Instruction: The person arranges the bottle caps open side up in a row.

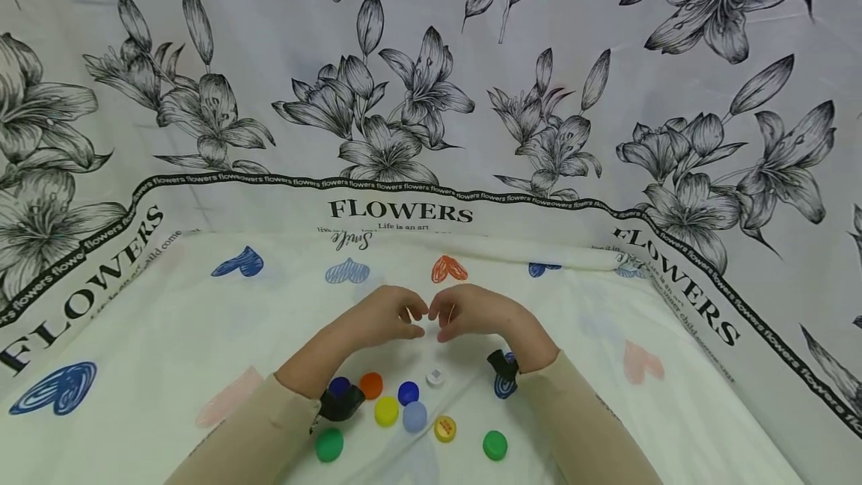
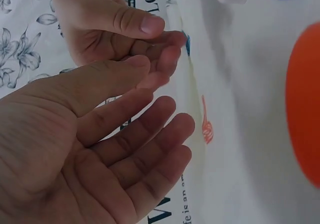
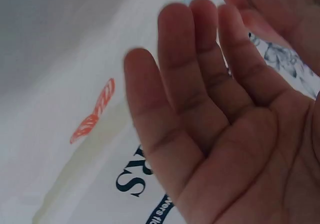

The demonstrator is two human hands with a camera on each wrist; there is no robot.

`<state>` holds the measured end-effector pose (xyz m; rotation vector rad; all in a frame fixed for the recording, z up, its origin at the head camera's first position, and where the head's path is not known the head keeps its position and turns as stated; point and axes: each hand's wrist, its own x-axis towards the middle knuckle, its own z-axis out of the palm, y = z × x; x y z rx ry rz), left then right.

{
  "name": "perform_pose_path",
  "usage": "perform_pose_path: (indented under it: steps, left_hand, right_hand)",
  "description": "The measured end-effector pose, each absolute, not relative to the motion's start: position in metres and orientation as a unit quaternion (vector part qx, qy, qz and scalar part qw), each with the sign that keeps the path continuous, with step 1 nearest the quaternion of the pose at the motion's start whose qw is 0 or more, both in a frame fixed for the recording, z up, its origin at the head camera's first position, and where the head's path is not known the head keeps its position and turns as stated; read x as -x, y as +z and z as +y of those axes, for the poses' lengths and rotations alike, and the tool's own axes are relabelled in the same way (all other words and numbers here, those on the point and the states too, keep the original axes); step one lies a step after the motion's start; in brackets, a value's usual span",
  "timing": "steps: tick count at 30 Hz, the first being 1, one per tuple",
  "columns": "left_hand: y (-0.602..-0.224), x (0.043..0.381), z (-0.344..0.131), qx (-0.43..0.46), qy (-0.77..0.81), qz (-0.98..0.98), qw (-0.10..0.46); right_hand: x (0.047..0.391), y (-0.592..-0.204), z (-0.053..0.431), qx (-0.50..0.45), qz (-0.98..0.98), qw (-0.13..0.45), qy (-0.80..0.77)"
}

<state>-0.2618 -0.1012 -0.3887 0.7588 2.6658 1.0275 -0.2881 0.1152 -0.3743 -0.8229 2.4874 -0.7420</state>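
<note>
My left hand (image 1: 387,316) and right hand (image 1: 478,313) are held in front of me above the cloth, fingertips facing each other and nearly meeting. Both have loosely bent fingers, and neither holds anything. The left wrist view shows the left palm (image 2: 90,154) with the right hand (image 2: 110,29) behind it. Nearer me lie several round plastic caps: orange (image 1: 371,385), yellow (image 1: 387,411), dark blue (image 1: 408,393), light blue (image 1: 414,416), white (image 1: 435,377), yellow with print (image 1: 445,428) and green (image 1: 494,445). Another green cap (image 1: 329,444) lies by the left sleeve.
A white cloth (image 1: 269,335) with printed hearts covers the surface. Behind it hangs a flower-printed curtain (image 1: 417,208) with a black lettered band. A dark wrist strap (image 1: 341,404) partly hides another blue cap (image 1: 339,385).
</note>
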Motion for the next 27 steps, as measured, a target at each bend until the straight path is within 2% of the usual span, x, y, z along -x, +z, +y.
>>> perform_pose_path:
  steps: [6, 21, 27]
  left_hand:
    - [-0.397, 0.259, -0.095, -0.280, 0.340, 0.889, 0.124]
    - [-0.408, 0.243, -0.082, -0.248, 0.297, 0.898, 0.208]
    - [-0.413, 0.240, -0.077, -0.262, 0.289, 0.899, 0.201]
  right_hand:
    - [0.278, -0.374, 0.110, 0.277, 0.897, 0.268, -0.217]
    - [0.262, -0.380, 0.095, 0.239, 0.916, 0.299, -0.121]
    - [0.259, -0.385, 0.090, 0.232, 0.921, 0.296, -0.103]
